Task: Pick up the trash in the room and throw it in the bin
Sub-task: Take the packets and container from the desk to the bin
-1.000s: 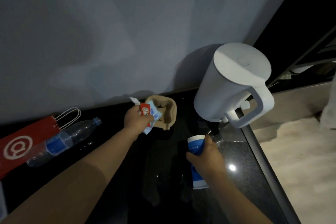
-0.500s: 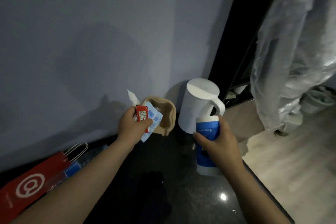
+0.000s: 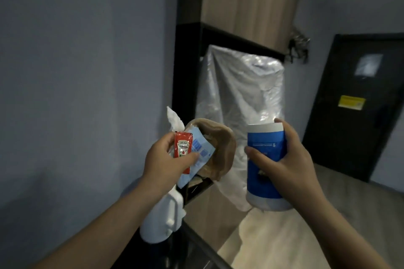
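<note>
My left hand (image 3: 162, 162) is raised at chest height and grips a bundle of trash: a red ketchup sachet (image 3: 183, 147), a light blue packet (image 3: 201, 155), a white crumpled napkin (image 3: 173, 119) and a brown moulded cardboard cup holder (image 3: 220, 150). My right hand (image 3: 288, 159) holds a blue and white paper cup (image 3: 265, 166) upside down, its wide rim at the bottom. The two hands are level and a short gap apart. No bin is in view.
A white electric kettle (image 3: 161, 220) stands on the dark counter (image 3: 196, 253) below my left forearm. Behind hangs clear plastic sheeting (image 3: 240, 94) under a wooden panel. A black door (image 3: 354, 102) is at the right; pale wood floor (image 3: 273, 236) lies beyond the counter.
My view has swung up and right, away from the counter toward the room. Both hands lifted with it, still holding the sachets, cup holder and cup. The red bag and bottle left the view.
</note>
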A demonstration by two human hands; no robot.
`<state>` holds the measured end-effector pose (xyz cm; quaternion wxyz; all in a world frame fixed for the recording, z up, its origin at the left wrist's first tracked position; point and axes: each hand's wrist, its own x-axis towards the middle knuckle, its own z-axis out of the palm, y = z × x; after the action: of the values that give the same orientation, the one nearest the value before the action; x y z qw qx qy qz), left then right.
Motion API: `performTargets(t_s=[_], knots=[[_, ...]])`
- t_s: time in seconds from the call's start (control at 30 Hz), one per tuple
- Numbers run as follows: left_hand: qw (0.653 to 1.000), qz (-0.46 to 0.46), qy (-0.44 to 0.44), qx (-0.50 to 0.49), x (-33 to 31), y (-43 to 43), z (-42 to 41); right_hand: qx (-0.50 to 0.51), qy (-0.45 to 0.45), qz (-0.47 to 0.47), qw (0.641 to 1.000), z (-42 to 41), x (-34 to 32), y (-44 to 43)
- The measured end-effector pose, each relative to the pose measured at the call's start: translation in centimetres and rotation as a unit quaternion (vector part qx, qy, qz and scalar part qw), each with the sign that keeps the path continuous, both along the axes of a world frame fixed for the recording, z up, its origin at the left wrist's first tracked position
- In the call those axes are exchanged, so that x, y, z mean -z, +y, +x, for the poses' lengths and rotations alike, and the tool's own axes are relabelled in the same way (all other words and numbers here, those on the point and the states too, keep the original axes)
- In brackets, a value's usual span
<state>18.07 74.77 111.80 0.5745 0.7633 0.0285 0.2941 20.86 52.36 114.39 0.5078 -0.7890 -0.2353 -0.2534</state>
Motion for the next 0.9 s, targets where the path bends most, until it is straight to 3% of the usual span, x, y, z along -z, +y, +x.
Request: performTargets(t_s=[0.27,0.5,0.9], knots=[[0.991,-0.016,-0.049,0.121,-5.1,-19.0,2.9,0.082,-0.042,0.036,0.995,-2.3,-4.0,-18.7],[0.973,-0.056,-0.056,0.218,-5.9,-36.1,4.3,0.183,-0.063,0.022,0.981,-4.1,-5.2,-35.2],[0.946,-0.055,-0.033,0.317,-3.4,-54.0,12.9,0.3,-0.041,0.019,0.953,-0.4,-3.1,-51.9]])
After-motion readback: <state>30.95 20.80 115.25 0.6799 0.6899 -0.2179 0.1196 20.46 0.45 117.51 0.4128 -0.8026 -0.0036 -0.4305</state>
